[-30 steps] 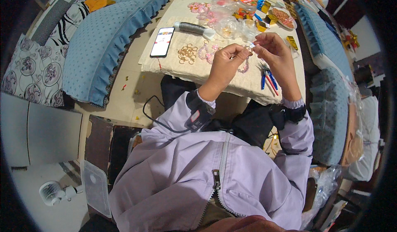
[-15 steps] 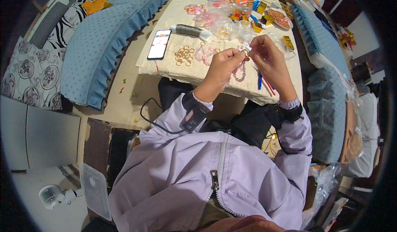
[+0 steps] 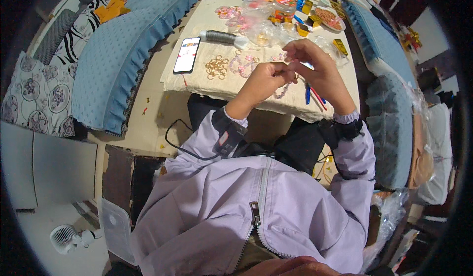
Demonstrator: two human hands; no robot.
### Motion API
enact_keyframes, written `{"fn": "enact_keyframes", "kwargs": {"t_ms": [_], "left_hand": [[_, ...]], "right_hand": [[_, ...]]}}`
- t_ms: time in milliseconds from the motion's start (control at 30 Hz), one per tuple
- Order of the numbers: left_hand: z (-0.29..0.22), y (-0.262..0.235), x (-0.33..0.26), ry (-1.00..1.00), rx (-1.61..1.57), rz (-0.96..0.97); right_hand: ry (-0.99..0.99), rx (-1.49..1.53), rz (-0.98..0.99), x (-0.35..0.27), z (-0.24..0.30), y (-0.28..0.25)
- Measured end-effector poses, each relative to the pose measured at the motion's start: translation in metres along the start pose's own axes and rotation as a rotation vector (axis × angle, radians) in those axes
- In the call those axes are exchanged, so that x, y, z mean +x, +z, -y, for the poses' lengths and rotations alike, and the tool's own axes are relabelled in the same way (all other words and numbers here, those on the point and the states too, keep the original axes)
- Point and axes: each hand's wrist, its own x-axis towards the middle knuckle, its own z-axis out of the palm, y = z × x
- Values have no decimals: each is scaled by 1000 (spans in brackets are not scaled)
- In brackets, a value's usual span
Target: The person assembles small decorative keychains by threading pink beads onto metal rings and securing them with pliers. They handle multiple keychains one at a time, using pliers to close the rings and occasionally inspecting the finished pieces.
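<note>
My left hand (image 3: 261,86) is closed in a pinch over the front part of the table. A strand of pinkish-purple beads (image 3: 281,92) hangs beneath its fingertips. My right hand (image 3: 318,69) meets it from the right, with its fingers curled and its thumb near the left fingertips. Whatever lies between the right fingers is too small to make out. Left of my hands are a heap of gold-coloured rings (image 3: 216,67) and another pink bead strand (image 3: 241,65). A blue pen (image 3: 308,95) and a red stick (image 3: 319,100) lie by my right wrist.
A lit phone (image 3: 186,55) lies at the table's left edge, near a spool of grey wire (image 3: 220,37). Farther back are plastic bags (image 3: 263,27), a lidded tub (image 3: 285,5) and a plate of brown bits (image 3: 330,18). Blue-covered seats (image 3: 133,49) flank the table.
Both hands have shifted slightly down, with the left turning inward. A small gold-coloured piece showing between the fingertips earlier is now covered. The right fingers have spread a little from the thumb.
</note>
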Motion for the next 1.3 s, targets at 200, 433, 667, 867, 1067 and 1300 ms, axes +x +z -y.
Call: {"fn": "enact_keyframes", "kwargs": {"t_ms": [200,433,667,867,1067,1300], "left_hand": [[-16,5,-6,-29,-189,0],[-14,6,1,-33,-267,-77],[-22,3,7,49,-77,-187],[-36,0,11,129,55,-64],[-54,9,7,97,340,-78],[-50,11,14,89,199,-95]], "right_hand": [[159,5,-238,0,1,-1],[140,-301,-97,-10,15,-9],[129,-381,-214,-9,20,-10],[209,-201,-241,-11,15,-14],[299,-23,-241,-9,15,-13],[225,114,-273,-8,9,-8]]}}
